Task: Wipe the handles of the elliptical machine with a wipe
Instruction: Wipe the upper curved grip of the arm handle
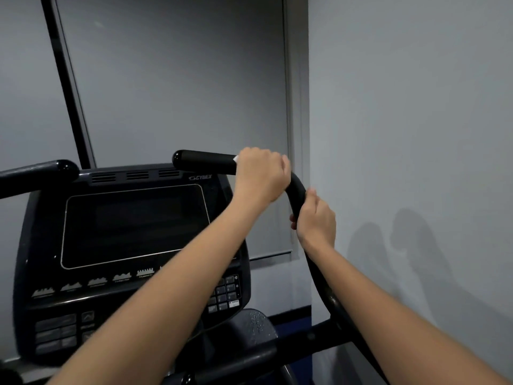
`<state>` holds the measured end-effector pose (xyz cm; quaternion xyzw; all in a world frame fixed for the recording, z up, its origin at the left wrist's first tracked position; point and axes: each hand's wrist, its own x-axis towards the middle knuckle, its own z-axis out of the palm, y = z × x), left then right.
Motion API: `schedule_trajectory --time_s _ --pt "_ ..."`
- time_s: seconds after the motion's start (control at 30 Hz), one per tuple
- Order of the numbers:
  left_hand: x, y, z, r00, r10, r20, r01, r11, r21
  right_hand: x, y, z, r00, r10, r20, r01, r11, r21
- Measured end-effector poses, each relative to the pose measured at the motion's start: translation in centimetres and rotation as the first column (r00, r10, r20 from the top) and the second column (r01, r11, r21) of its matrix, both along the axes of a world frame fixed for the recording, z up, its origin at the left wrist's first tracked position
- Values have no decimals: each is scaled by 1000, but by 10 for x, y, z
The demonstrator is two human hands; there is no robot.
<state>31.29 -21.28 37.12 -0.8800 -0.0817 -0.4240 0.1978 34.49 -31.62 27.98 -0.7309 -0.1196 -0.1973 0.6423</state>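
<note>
The right handle [205, 161] of the elliptical machine is a black padded bar that runs left to a rounded cap and bends downward at its right. My left hand [261, 175] grips its upper part, with a small white corner of the wipe [236, 158] showing under the fingers. Lower down, just below the bend, my right hand [315, 219] grips the same handle. The left handle [39, 173] is a second black bar at the left edge, with no hand on it.
The black console [133, 245] with a dark screen and button pads stands below and left of the handles. A grey wall [402, 134] is close on the right, a grey roller blind [172, 79] behind. Black frame bars [313, 336] cross the bottom.
</note>
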Motion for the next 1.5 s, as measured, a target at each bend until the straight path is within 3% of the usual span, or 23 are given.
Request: schedule_trajectory --time_s 0.07,0.13,0.23,0.3,0.37,0.43,0.5,0.53,0.6,0.7,0.83,0.93,1.0,1.07,1.17,1.2,1.27,1.37,1.43,1.5 --pt "-5 17 -20 978 -162 135 133 971 198 -1 -1 -1 1000 -10 2 10 1000 -4" --pt "-14 45 -25 963 -222 152 165 934 316 -1 0 -1 1000 -13 2 13 1000 -5" --pt "-40 86 -10 946 -193 262 98 937 335 -2 2 -3 1000 -1 0 1 1000 11" --pt "-55 95 4 953 -107 282 38 969 242 -4 1 -3 1000 5 0 -5 1000 17" --pt "-57 90 31 992 96 80 -95 995 -18 -4 1 -3 1000 4 9 -4 1000 11" --pt "-50 86 62 929 231 -291 -300 927 -224 -4 0 -3 1000 8 14 -8 1000 3" --pt "-42 73 85 766 100 -635 -450 789 -418 -5 1 -3 1000 10 9 -10 1000 -5" --pt "-38 64 89 705 26 -708 -496 732 -467 -6 2 -3 1000 9 5 -9 1000 -5" --pt "-30 48 87 692 -14 -722 -504 708 -496 -6 4 -3 1000 -1 12 1 1000 -11" --pt "-19 21 73 798 23 -603 -376 801 -467 -4 5 -2 1000 -7 17 7 1000 -6" --pt "-5 13 25 989 95 -116 -113 980 -166 -5 5 -2 1000 -2 25 2 1000 -7" --pt "-12 30 -12 983 -123 139 96 978 184 -5 1 -3 1000 2 12 -2 1000 -1" --pt "-21 58 -16 979 -153 132 101 936 336 -6 0 -4 1000 13 2 -13 1000 17" --pt "-37 87 -8 976 -129 176 59 933 355 -7 0 -4 999 31 -18 -31 999 35" --pt "-59 108 10 960 -71 272 12 977 213 -8 -1 -5 999 37 -28 -36 999 32" --pt "-64 105 21 980 0 201 -22 994 105 -8 -1 -5 999 37 -29 -36 999 30" --pt "-62 95 49 985 151 -87 -163 975 -153 -7 -1 -5 998 46 -33 -45 999 31" --pt "-51 78 85 806 107 -582 -394 832 -391 -5 -1 -6 998 46 -35 -45 999 24" --pt "-40 59 86 745 58 -665 -449 781 -434 -4 -1 -6 999 35 -28 -35 999 21" --pt "-29 37 73 825 117 -553 -380 839 -390 -2 -1 -5 999 33 -22 -33 999 23"
